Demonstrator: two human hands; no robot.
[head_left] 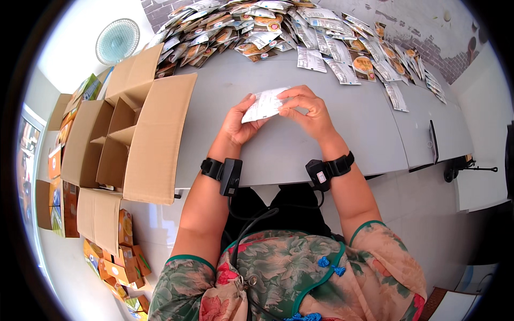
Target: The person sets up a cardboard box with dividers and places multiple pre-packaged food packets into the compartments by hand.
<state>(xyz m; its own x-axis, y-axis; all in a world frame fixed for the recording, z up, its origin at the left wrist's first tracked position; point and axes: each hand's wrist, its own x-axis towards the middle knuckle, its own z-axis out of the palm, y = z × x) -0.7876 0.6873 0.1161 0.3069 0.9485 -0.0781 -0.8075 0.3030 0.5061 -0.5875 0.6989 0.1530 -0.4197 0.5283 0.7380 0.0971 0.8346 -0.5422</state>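
Over the grey table (251, 166) I hold a flat food packet (263, 106) with its white printed back facing up. My left hand (236, 123) is closed round its left and lower side, thumb on top. The thumb and fingers of my right hand (311, 111) pinch at its right edge; the exact contact is partly hidden. To the left of my hands stands an open cardboard box (160, 134) with its flaps spread and cardboard dividers inside. Both wrists wear black strapped devices, joined to cables.
A large heap of similar packets (257, 35) covers the table's far side, with loose packets (395, 96) trailing right. A dark thin upright device (433, 142) stands at the right. Orange cartons (126, 265) are stacked on the floor at lower left. A round fan (117, 41) stands behind the box.
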